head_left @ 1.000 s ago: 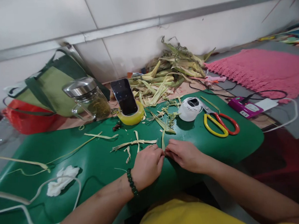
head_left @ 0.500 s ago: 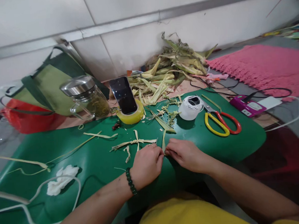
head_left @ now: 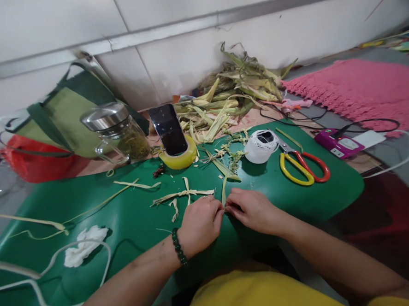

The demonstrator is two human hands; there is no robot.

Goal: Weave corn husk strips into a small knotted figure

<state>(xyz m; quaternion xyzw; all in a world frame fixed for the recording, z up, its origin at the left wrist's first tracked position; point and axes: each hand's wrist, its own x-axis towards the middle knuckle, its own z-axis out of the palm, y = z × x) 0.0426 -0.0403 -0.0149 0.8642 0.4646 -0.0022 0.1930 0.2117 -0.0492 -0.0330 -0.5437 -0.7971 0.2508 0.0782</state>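
Observation:
My left hand point(head_left: 202, 221), with a dark beaded bracelet at the wrist, is pinched closed near the table's front edge. Facing it, my right hand point(head_left: 248, 209) is closed too, its fingertips almost meeting the left ones. Between them both grip a pale green corn husk strip point(head_left: 224, 191), whose free end points away from me; its lower end is hidden by my fingers. Just beyond my left hand lies a knotted cross of husk strips point(head_left: 188, 193) with a small curled scrap. Past my right hand sit a white spool of string point(head_left: 259, 147) and scissors point(head_left: 304, 167) with yellow and red handles.
A phone point(head_left: 168, 130) leans in a yellow tape roll point(head_left: 180, 160), beside a lidded glass jar point(head_left: 116, 135). Behind is a heap of corn husks point(head_left: 242, 83). A crumpled tissue point(head_left: 85, 245) and white cable point(head_left: 38, 292) lie left, a purple power strip point(head_left: 339, 143) right.
Almost nothing differs. Both hands stay pinched on the husk strip in the same place, with only a tiny shift of the right fingers.

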